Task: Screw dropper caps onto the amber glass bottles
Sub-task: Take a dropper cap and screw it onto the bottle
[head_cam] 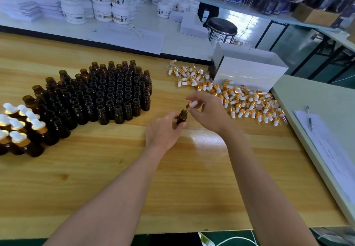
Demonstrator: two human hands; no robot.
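Setup here makes sense once you look at it. The open bottles [107, 92] stand in a tight block on the left half of the surface [134, 169], mouths up. The capped bottles [17, 128] are grouped at the far left edge, I'd guess so the done ones don't mix with the rest. The cap pile [245, 99] is dumped loose on the right, just in front of a white box [249, 72]. So bottles sit on the left-hand side and caps on the right-hand side, with the work happening in the gap between.

The left hand [163, 130] is wrapped round one bottle [181, 117], fingers curled on the body and the neck left free. The bottle is tipped a bit toward the other hand, probably to line the mouth up. I can't tell if its base is resting on the surface or lifted off it.

The right hand [207, 111] is pinching a cap [192, 104] with thumb and fingertips on the gold collar and the white bulb poking out to the left. The other fingers are loosely bent, not clenched. The cap sits just above and beside the bottle mouth, tilted, not seated yet. The glass tube is hidden, so no idea if it's in the neck already.

Looks like the lining-up step right before the twist, and most of the bottles are still uncapped.
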